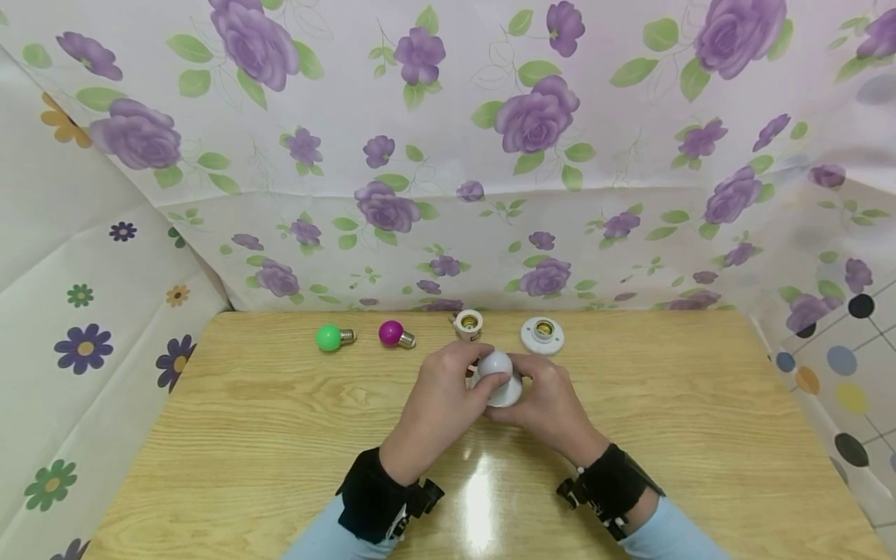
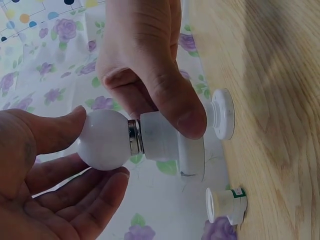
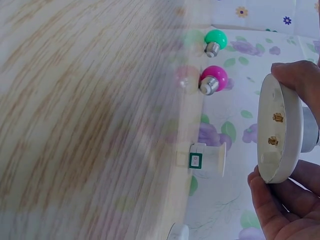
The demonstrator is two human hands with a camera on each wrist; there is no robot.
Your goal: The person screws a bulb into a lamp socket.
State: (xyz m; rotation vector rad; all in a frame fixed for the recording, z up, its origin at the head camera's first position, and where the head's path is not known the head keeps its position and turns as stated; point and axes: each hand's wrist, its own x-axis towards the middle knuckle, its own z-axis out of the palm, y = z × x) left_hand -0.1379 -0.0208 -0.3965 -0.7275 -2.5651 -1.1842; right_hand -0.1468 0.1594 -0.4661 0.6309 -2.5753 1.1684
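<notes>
My left hand (image 1: pixel 448 393) pinches a round white light bulb (image 2: pixel 104 140) between thumb and fingers. The bulb's metal screw base sits at the mouth of a white lamp holder (image 2: pixel 160 137), and part of the thread still shows. My right hand (image 1: pixel 553 400) grips that holder by its round base, thumb on one side and fingers on the other. In the right wrist view the underside of the lamp holder (image 3: pixel 275 130) faces the camera, with two brass screws. Both hands are raised over the middle of the table.
A green bulb (image 1: pixel 327 337) and a purple bulb (image 1: pixel 392 334) lie at the table's back left. Behind my hands stands a white socket with a switch (image 1: pixel 468 323). A second round lamp holder (image 1: pixel 542 336) rests to its right. Flowered cloth (image 1: pixel 448 194) hangs behind the wooden table (image 1: pixel 280 435).
</notes>
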